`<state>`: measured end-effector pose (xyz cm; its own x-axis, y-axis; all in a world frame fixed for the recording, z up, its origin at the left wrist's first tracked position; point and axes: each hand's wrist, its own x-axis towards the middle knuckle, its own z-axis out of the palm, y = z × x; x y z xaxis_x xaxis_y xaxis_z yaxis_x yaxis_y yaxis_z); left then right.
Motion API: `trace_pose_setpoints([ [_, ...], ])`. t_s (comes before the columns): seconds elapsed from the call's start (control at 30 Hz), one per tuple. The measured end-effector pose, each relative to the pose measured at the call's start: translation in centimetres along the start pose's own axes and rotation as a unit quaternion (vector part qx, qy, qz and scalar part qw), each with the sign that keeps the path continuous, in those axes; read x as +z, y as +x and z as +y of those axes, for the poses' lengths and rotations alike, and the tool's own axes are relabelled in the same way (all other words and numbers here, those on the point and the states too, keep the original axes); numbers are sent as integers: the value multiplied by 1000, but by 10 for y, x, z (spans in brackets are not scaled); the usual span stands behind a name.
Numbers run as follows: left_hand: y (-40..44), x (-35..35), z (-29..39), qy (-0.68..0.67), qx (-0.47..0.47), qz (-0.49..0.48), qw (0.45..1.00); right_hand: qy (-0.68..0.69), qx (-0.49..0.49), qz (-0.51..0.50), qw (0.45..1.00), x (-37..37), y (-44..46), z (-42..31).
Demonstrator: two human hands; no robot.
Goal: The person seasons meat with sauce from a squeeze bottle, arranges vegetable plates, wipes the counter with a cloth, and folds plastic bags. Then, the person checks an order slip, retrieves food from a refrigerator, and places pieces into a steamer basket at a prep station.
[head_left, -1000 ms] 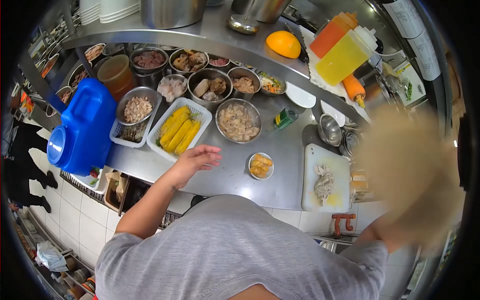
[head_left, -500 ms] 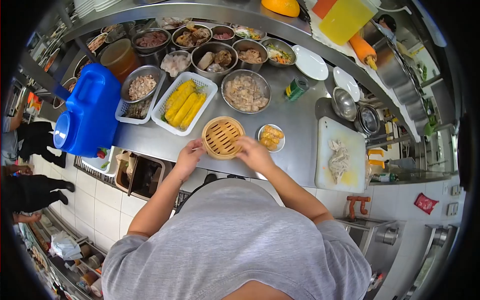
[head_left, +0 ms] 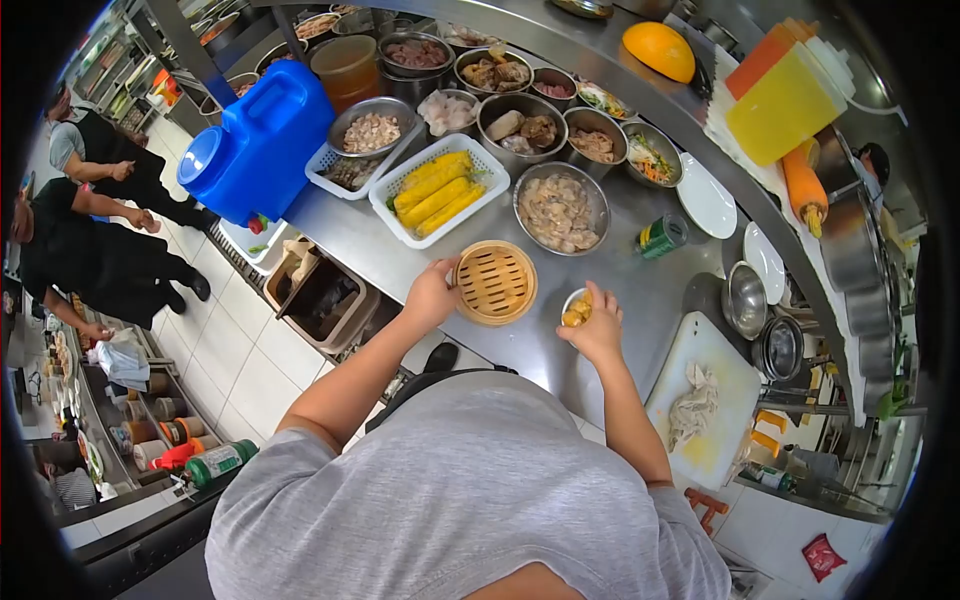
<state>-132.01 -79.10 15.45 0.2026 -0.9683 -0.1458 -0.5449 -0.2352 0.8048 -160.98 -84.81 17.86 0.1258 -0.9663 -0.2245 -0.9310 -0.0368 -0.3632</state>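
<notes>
A round bamboo steamer basket (head_left: pixel 495 283) with a slatted base lies on the steel counter (head_left: pixel 535 345) near its front edge. My left hand (head_left: pixel 433 296) has its fingers closed on the steamer's left rim. To the right, my right hand (head_left: pixel 598 328) grips a small white dish (head_left: pixel 572 298) from its right side and partly covers it. Yellow-brown food pieces (head_left: pixel 577 310) sit in that dish. Behind the steamer stands a metal bowl of pale raw meat (head_left: pixel 561 213), and a white basket (head_left: pixel 413 239) of yellow corn-like pieces (head_left: pixel 433 192) is at its upper left.
A blue jug (head_left: pixel 262 140) stands at the counter's left. On the right lie a white cutting board (head_left: pixel 722 433) with a crumpled cloth (head_left: pixel 694 407), metal bowls (head_left: pixel 745 300) and a green can (head_left: pixel 662 236). A steel shelf (head_left: pixel 640 85) crosses above. Two people (head_left: pixel 95 240) stand at far left.
My right hand has left the steamer and taken hold of the small dish. My left hand still holds the steamer. The view has turned, bringing the two people at left further into sight.
</notes>
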Motion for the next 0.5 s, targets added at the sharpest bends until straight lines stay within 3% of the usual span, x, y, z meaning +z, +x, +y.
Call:
trace_pose_setpoints([
  [0.07, -9, 15, 14, -20, -3, -27, 999, 54, -72, 31, 995, -23, -17, -15],
  [0.1, -12, 25, 22, -21, 3, -33, 999, 56, -58, 32, 996, -33, -22, -26],
  [0.17, -12, 47, 33, -21, 20, -52, 998, 66, -165, -3, 984, -46, -27, -41],
  [0.27, -3, 76, 28, -59, 25, -95, 993, -1, -192, -29, 981, -21, -22, -39],
  [0.33, -1, 85, 22, -207, -69, -102, 970, 2, -210, -9, 978, 1, -18, -18],
  [0.4, -6, 83, 27, -226, -51, -110, 966, 35, -230, 8, 973, 12, -20, -5],
  [0.5, -6, 87, 42, -73, 29, -106, 991, 113, -240, 73, 961, 6, -24, 20],
])
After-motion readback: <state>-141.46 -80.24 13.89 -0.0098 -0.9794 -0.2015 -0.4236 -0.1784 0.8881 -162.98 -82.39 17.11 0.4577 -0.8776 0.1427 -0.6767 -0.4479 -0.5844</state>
